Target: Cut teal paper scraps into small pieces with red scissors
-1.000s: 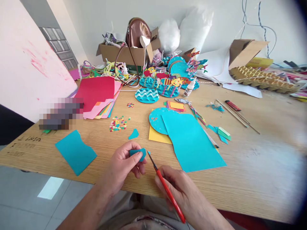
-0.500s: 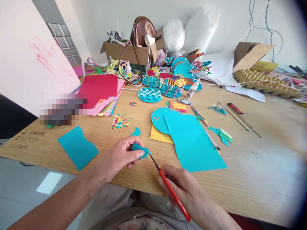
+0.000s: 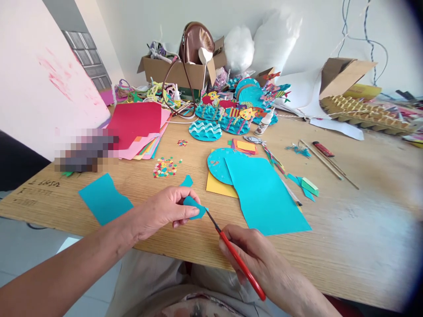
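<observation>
Left hand (image 3: 173,208) pinches blue scrap (image 3: 194,208) near table's (image 3: 185,246) front edge; right hand (image 3: 253,251) grips red-handled scissors (image 3: 243,265). Bare wood at far right.

Colours and patterns, paper and tools

Scissors (image 3: 243,262): red handles, dark blades. Large sheet (image 3: 267,193): plain turquoise. Oval card (image 3: 220,165): turquoise, pale flecks. Card beneath: yellow (image 3: 218,185). Top sheet of stack (image 3: 137,123): deep red. Wave-edged disc (image 3: 205,130): turquoise with white wavy bands. Paper dots (image 3: 165,167): red, yellow, green, pink. Handbag (image 3: 198,42): glossy brown.
</observation>
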`<state>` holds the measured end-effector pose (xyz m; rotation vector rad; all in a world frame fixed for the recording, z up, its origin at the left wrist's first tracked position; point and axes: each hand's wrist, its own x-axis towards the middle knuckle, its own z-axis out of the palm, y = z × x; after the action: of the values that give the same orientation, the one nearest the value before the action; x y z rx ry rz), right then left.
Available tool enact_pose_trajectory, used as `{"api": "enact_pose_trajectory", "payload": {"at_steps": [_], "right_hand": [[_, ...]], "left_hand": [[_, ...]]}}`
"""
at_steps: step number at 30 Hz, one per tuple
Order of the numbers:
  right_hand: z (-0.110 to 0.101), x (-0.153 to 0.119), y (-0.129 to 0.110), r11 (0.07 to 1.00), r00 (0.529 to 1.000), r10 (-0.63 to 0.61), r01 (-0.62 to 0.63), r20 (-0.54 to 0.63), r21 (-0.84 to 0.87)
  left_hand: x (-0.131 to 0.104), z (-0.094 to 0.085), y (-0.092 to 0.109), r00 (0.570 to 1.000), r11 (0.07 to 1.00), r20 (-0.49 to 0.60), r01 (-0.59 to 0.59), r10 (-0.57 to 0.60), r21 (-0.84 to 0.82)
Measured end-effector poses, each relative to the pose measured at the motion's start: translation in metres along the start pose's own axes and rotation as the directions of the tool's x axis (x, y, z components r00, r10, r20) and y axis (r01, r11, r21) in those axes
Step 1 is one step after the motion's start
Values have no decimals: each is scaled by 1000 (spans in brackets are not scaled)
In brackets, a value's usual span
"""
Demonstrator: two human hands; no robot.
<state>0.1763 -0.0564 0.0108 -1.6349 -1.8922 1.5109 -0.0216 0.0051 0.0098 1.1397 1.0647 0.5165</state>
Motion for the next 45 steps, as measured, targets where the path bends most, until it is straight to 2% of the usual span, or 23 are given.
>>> {"api": "enact_pose_trajectory", "payload": {"at_steps": [15,22,29,45], "right_hand": [[0,-1,-1,1000,1000,11,-11,14,-17],[1,0,-1,998,1000,-21,20,-19,-57],[0,-1,-3,997,1000,-6,5,-10,-79],[3,0,-1,995,1000,-28,27,-10,-95]], "left_hand": [[-1,1,6,999,999,25,43,-44,28],[0,2,6,998,997,24,59,-60,42],[1,-2,5,991,993,88,90,-97,83],[2,-3,3,990,994,112,79,-88,80]]}}
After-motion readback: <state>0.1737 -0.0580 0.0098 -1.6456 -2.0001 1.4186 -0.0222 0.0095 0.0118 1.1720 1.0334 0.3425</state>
